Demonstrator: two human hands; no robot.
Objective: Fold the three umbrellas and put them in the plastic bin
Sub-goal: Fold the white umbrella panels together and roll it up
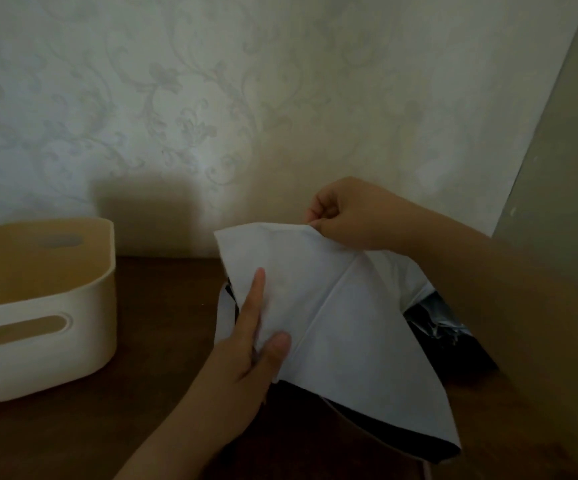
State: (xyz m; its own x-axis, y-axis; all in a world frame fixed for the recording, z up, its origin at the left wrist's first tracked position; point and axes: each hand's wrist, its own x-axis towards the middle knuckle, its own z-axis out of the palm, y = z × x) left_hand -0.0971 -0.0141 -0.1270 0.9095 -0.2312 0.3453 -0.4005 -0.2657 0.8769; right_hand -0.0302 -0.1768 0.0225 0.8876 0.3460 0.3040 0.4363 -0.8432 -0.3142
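White umbrella [343,306] canopy held up over the dark counter [142,393], right of centre. Right hand [346,216] pinching its top corner — fingers curled tight on the fabric. Left hand [256,358] gripping the lower left edge, thumb on top, index finger straight along the panel. Dark fabric bunched underneath, partly hidden. Cream plastic bin [38,306] at left on counter — well apart from the umbrella.

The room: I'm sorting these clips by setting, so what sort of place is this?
Probably a room in a home. The wall has floral-patterned wallpaper, a dark wooden table stands against it, and a cream plastic bin with cut-out handles sits on the table.
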